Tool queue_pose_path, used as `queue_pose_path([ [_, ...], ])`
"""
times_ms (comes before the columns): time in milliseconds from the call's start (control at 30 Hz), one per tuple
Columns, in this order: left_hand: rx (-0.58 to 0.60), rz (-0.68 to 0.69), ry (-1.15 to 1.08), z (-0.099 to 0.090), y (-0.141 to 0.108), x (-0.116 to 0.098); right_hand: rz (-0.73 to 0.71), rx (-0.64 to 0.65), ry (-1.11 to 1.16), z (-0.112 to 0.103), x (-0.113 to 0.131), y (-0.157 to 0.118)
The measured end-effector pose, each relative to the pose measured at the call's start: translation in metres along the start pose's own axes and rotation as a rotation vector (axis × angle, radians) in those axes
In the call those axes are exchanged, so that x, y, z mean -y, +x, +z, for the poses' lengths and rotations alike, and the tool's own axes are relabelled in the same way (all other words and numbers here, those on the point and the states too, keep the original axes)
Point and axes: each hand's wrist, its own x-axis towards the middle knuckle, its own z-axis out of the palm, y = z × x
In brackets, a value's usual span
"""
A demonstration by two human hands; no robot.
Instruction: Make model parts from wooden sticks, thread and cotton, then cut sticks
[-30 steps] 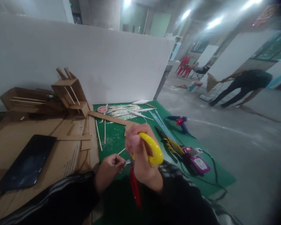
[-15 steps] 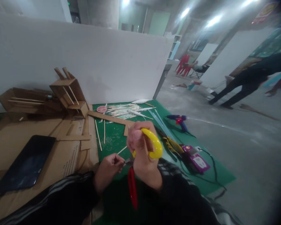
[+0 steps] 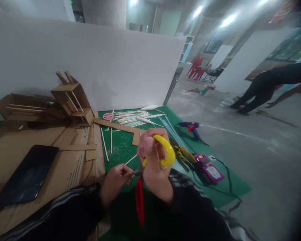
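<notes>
Head view, largest first: a white panel [image 3: 130, 67] stands along the far edge of the green tabletop [image 3: 237, 187]. Brown cardboard [image 3: 46, 135] covers the left part, bearing a boxy cardboard model [image 3: 72, 100] and a black tablet [image 3: 26, 175]. Near the tabletop's right edge lie a purple power strip [image 3: 210, 170], a blue glue gun [image 3: 192, 129] and yellow-and-black pliers [image 3: 183, 154].

Scissors [image 3: 139, 183] are over the tabletop's near part, well in from the right edge. Their handles differ: a glossy yellow handle [image 3: 169, 152], curved and flecked with bright highlights, and a long red handle [image 3: 141, 216] hanging below, spread away from it. Only a little grey metal shows between the hands.

The right hand [image 3: 155, 180] is wrapped around the yellow handle. The left hand [image 3: 115, 183] has thumb and fingertips pinched together beside that metal; what they pinch is too small to tell. Thin wooden sticks [image 3: 130, 117] lie toward the far edge.
</notes>
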Motion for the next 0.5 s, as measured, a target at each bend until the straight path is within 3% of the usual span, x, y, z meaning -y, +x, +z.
queue_pose_path([
  [100, -0.016, -0.001, -0.005, 0.001, 0.001, 0.001, -0.031, -0.124, 0.007, 0.004, 0.0, -0.008],
  [300, -0.036, 0.027, -0.058, 0.002, 0.006, 0.009, -0.011, 0.106, 0.174, -0.01, 0.007, -0.001],
  [500, 0.018, 0.054, -0.061, 0.001, 0.006, 0.012, 0.049, 0.077, 0.299, -0.017, 0.009, 0.013],
])
